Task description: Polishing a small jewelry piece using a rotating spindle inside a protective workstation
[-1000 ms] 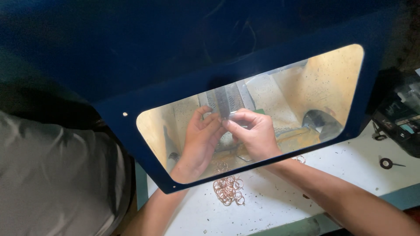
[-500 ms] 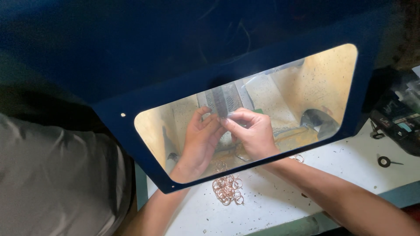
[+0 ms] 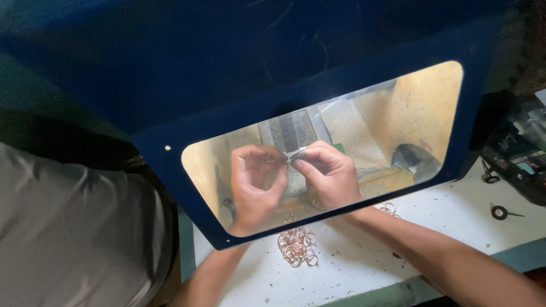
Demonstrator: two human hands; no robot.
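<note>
while both hands point(image 3: 296, 173) pinch a small ring point(image 3: 291, 157), the blue guard's window edge point(image 3: 318, 219) crowds them.

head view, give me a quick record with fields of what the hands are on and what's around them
left hand: behind the clear window, fingertips pinched at a small thin piece, too small to identify
right hand: pinching the same piece from the other side
window: clear panel in a dark blue metal guard
near: pile of small copper-coloured wire rings on the speckled white worktable
far right: small black washer
</note>
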